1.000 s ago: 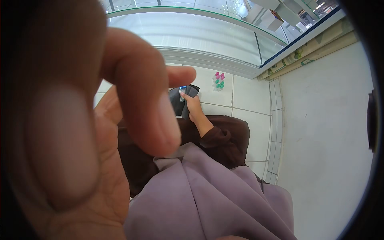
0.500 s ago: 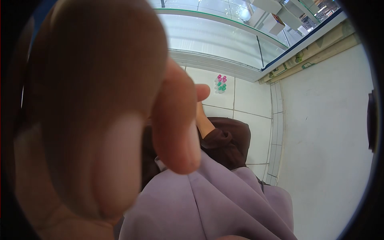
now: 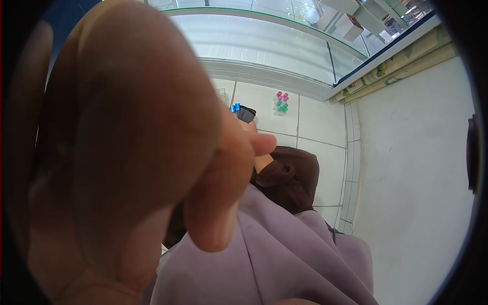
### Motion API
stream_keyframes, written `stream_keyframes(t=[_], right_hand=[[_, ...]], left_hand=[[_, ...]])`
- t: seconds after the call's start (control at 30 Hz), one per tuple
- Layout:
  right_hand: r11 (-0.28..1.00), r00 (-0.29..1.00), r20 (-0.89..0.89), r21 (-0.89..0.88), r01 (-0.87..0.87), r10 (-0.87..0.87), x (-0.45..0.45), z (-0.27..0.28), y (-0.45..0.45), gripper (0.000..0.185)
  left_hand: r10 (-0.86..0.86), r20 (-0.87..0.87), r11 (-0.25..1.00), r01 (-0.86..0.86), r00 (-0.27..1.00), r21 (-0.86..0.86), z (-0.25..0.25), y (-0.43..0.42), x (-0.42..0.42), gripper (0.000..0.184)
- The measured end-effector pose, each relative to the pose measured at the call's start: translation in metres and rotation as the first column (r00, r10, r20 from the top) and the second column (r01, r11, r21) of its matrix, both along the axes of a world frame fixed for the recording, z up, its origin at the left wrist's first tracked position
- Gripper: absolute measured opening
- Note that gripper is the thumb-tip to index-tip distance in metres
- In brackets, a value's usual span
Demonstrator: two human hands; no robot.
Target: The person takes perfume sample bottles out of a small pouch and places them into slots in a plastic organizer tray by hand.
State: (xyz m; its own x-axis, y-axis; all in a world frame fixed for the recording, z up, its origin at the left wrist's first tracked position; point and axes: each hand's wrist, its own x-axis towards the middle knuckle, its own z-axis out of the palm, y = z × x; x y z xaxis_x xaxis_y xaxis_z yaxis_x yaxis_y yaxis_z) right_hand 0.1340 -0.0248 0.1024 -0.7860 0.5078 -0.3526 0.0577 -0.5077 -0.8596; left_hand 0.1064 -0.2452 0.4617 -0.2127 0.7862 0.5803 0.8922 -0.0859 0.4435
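My left hand [image 3: 147, 147] fills the left side of the view, very close to the camera and blurred. Its fingers are loosely bent and somewhat apart, with nothing visible in them. Behind it my right hand [image 3: 250, 126] shows only a small part; its fingers are hidden. The right forearm comes out of a dark brown sleeve [image 3: 277, 175]. Just beyond the right hand lies a dark grey and black item [image 3: 247, 113], beside small blue-topped pieces [image 3: 235, 108]. Whether the right hand touches them I cannot tell.
Small clear containers with pink and green caps [image 3: 281, 103] stand grouped on the white tiled floor [image 3: 320, 122]. A glass display case [image 3: 264, 40] runs along the back. A patterned cloth [image 3: 396, 68] and a white wall [image 3: 412, 168] are on the right. Lilac cloth [image 3: 274, 249] covers my lap.
My left hand has shifted, its fingers now lower and slightly left. The blue-topped pieces, the dark item and part of my right hand have come into sight from behind it.
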Motion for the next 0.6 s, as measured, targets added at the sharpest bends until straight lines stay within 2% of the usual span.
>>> stream_keyframes(t=[0.17,0.23,0.33,0.53,0.6], right_hand=[[1.0,0.996,0.086,0.01,-0.01,0.009,-0.001,-0.006,0.002,0.018],[1.0,0.993,0.121,-0.004,0.012,-0.012,0.0,0.008,0.0,0.018],[0.994,0.996,0.083,0.099,-0.05,0.042,0.003,0.017,0.001,0.017],[0.992,0.985,0.171,0.111,-0.054,0.035,0.004,0.035,-0.002,0.018],[0.993,0.993,0.113,0.104,-0.054,0.042,0.003,0.026,-0.001,0.018]], left_hand=[[-0.026,0.044,1.0,0.025,0.999,0.015,-0.001,0.002,0.001,0.039],[-0.044,0.081,0.999,0.041,0.996,0.033,-0.001,0.001,0.001,0.04],[-0.079,0.14,0.995,0.07,0.987,0.064,0.001,-0.001,-0.003,0.04],[-0.16,0.261,0.983,0.131,0.952,0.127,-0.001,-0.005,-0.015,0.041],[-0.19,0.313,0.977,0.149,0.931,0.15,0.0,-0.005,-0.017,0.042]])
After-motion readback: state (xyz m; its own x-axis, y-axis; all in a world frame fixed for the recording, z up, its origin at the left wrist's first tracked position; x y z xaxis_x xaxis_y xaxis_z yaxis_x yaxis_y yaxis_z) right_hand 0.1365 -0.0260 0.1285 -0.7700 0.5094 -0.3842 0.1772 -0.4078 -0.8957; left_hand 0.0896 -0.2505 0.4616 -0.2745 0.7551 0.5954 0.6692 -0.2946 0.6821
